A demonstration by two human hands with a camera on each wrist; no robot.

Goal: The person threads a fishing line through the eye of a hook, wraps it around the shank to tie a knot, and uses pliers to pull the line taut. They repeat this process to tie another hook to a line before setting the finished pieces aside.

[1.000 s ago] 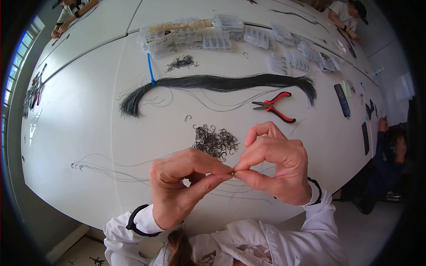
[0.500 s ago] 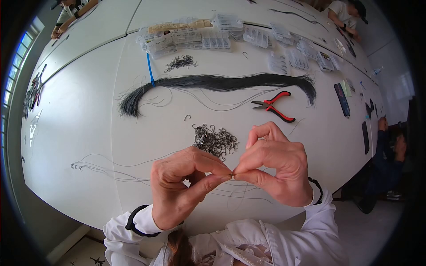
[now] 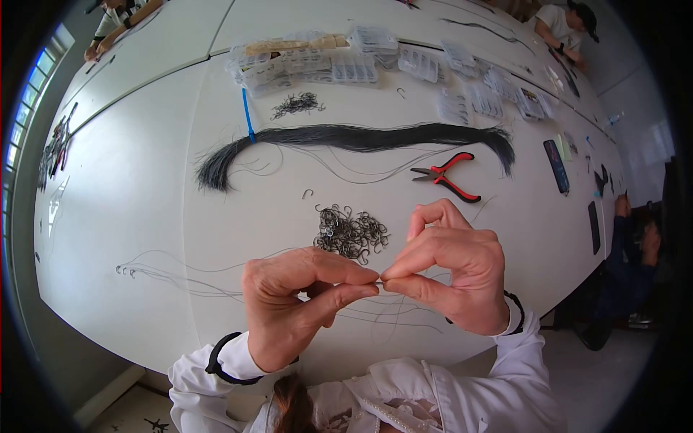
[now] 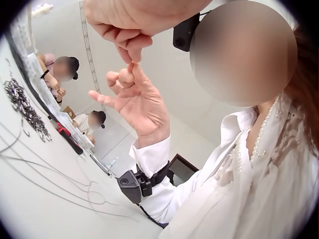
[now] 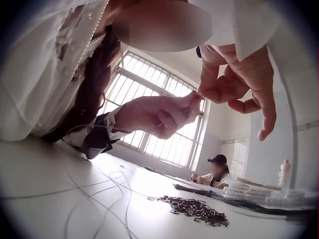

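White bench (image 3: 130, 209): left hand (image 3: 297, 299), right hand (image 3: 458, 270), both pinching slim piece (image 3: 380, 282); likely fingertip adjustment; next move wants steady grip.

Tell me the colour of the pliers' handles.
Red and black; the pliers' handles show best in the head view.

A broad white bench (image 3: 123, 209) with dark seams between its sections, pale walls (image 4: 179, 109) crossed by a narrow patterned strip (image 4: 85, 30), a large barred window (image 5: 142, 82) bright with white daylight, greyish floor (image 3: 577, 379) beyond the bench's edge
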